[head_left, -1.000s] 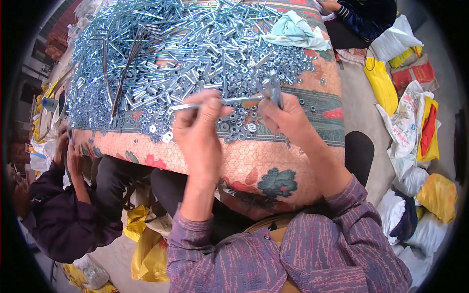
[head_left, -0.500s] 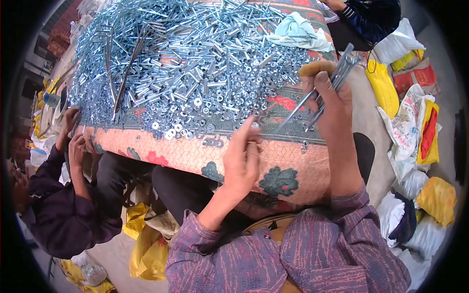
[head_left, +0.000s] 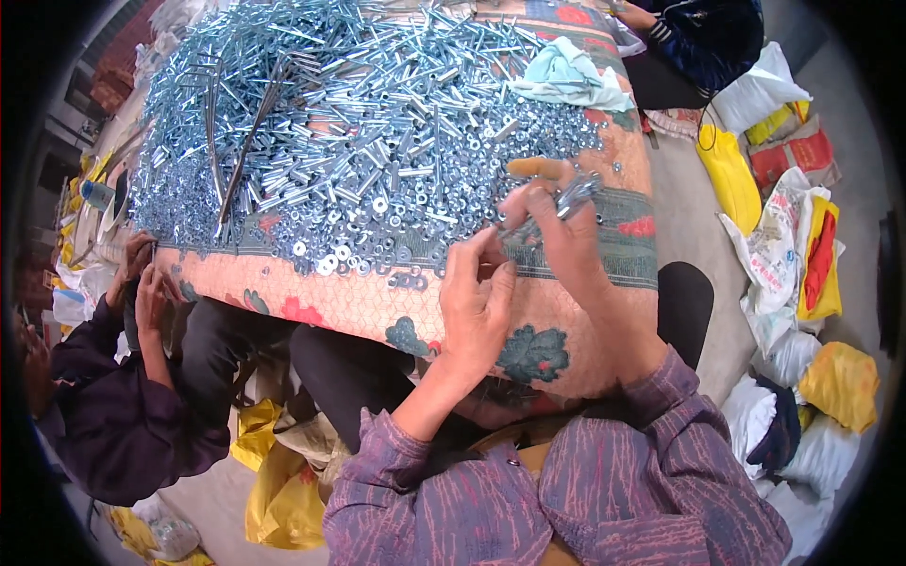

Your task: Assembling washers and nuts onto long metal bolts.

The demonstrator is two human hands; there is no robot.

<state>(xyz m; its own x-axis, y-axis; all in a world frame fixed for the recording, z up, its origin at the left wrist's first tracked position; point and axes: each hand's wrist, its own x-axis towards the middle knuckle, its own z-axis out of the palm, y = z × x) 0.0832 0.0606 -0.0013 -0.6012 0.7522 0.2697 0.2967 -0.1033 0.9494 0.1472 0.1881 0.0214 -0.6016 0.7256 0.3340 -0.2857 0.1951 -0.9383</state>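
My right hand (head_left: 571, 236) is closed round a small bunch of long metal bolts (head_left: 579, 192), partly smeared by motion. A tan finger cover (head_left: 538, 168) sits on one of its fingers. Just to its left, my left hand (head_left: 475, 307) has its fingers curled and pinched together over the table's near edge. Whatever lies between those fingertips is hidden. The two hands are close, fingertips nearly meeting. Beyond them spreads a heap of small nuts and washers (head_left: 382, 205), with metal sleeves (head_left: 415, 173) and long bolts (head_left: 311, 71) farther back.
A patterned cloth (head_left: 283, 283) covers the table. Two metal hand rakes (head_left: 247, 151) lie on the heap; a pale green rag (head_left: 571, 75) is at the far right. Another person's hands (head_left: 146, 292) work at the left edge. Yellow and white sacks (head_left: 731, 179) lie on the right-hand floor.
My right hand has moved left and down with the bolts, toward my left hand. The left fingers have curled in, where one finger pointed up before.
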